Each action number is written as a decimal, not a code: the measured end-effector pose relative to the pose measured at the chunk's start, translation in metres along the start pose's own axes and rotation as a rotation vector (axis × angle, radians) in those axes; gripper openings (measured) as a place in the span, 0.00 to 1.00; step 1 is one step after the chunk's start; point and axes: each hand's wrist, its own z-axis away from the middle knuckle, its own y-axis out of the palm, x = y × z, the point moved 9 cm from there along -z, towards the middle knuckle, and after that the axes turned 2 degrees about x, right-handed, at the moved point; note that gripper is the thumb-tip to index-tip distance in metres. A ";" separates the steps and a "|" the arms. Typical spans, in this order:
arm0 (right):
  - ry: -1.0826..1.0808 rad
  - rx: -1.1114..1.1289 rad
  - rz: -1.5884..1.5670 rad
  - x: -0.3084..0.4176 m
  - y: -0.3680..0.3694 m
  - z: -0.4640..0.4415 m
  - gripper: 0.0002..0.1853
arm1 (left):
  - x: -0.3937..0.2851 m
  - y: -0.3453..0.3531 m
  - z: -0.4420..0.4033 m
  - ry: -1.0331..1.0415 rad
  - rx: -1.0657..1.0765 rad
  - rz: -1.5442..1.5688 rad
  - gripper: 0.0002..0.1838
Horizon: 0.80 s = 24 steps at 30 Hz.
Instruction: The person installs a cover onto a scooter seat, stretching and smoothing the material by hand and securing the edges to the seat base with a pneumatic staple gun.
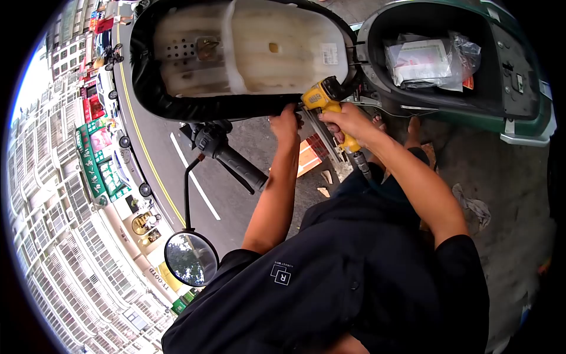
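My right hand [352, 123] is wrapped round the handle of a yellow staple gun [321, 94], with an air hose fitting [361, 162] at its lower end. The gun's head is against or just beside the rim of an upturned scooter seat [259, 50], whose pale underside faces me. A black seat cover [154, 97] is folded round the seat's edge. My left hand [285, 125] is closed at the lower edge of that cover, left of the gun, and appears to pinch it. Its fingertips are partly hidden.
Right of the seat, an open storage bin [377, 35] holds papers in a plastic bag [424, 62]. A handlebar grip [242, 168] and round mirror [191, 258] stand at left. An orange box [308, 156] and a rag [471, 206] lie on the ground. Parked cars [127, 165] line the street.
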 end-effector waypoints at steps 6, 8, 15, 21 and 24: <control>0.058 0.018 -0.192 -0.016 -0.001 -0.013 0.10 | -0.002 0.003 0.008 0.026 0.019 0.024 0.09; 0.075 0.045 -0.268 -0.020 0.006 -0.017 0.10 | -0.002 0.001 0.006 0.025 0.021 0.041 0.09; 0.050 0.008 -0.246 -0.019 0.008 -0.023 0.10 | 0.002 -0.002 -0.001 0.015 0.079 0.029 0.15; 0.085 0.022 -0.269 -0.016 0.010 -0.018 0.09 | -0.017 -0.017 0.024 0.080 0.175 0.011 0.24; 0.137 0.028 -0.276 -0.019 0.012 -0.015 0.08 | -0.048 -0.043 0.043 0.454 -0.052 0.083 0.32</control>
